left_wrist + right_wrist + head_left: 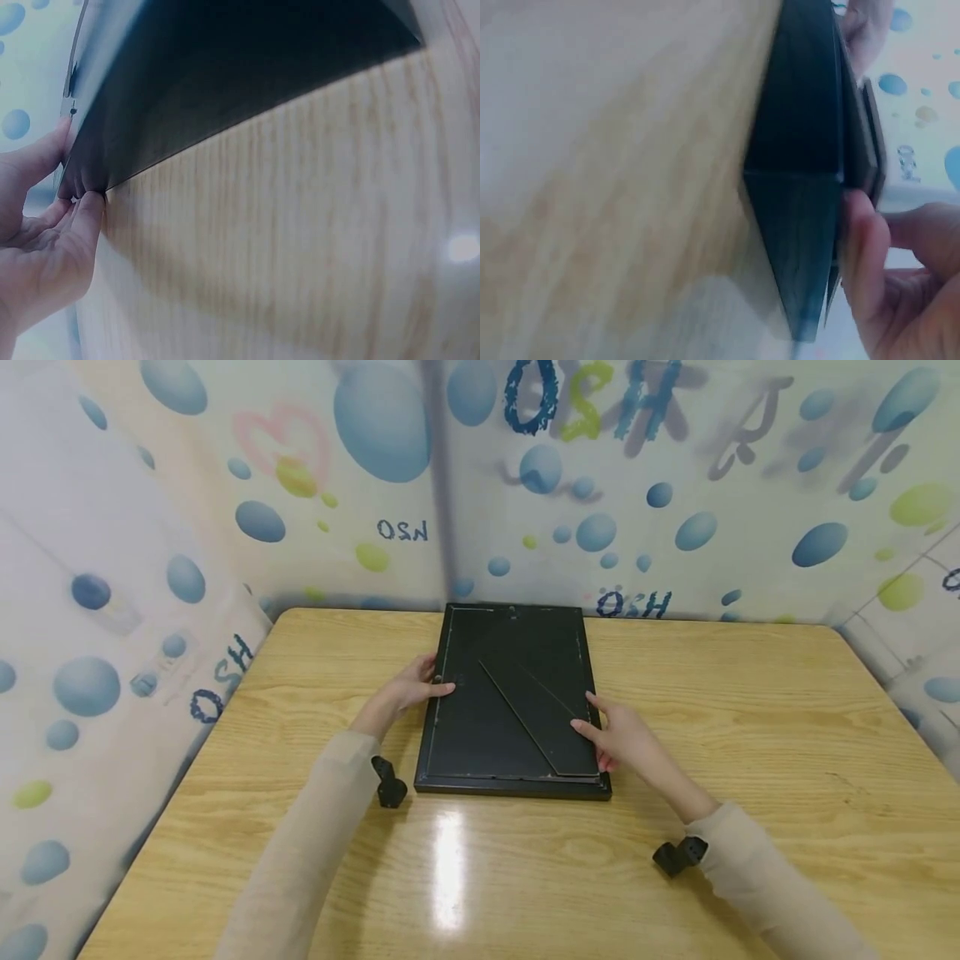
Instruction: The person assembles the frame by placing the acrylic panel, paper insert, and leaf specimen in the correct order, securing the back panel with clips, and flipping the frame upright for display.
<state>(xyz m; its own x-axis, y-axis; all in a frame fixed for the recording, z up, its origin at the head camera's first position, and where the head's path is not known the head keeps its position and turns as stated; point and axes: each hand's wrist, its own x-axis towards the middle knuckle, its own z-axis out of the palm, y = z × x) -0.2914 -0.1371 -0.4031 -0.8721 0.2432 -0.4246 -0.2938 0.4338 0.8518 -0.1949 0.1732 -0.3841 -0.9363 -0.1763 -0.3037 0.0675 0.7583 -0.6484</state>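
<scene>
A black picture frame [468, 735] lies face down on the wooden table, its back panel upward. A folded easel stand [546, 714] slants across that back toward the lower right corner. My left hand [405, 687] grips the frame's left edge, thumb on top of the back and fingers against the side. At the right edge my right hand [622, 739] holds the frame, its thumb over the stand. In the left wrist view, the fingertips of the left hand [56, 251] sit low against the frame's side [225, 82]. The right wrist view shows the right fingers [866, 255] pressed against the frame's side.
The wooden table [750, 710] extends to both sides of the frame. Behind it hangs a white backdrop [487, 502] with blue and green dots and letters. Black wrist cameras sit at the left cuff [388, 785] and the right cuff [678, 857].
</scene>
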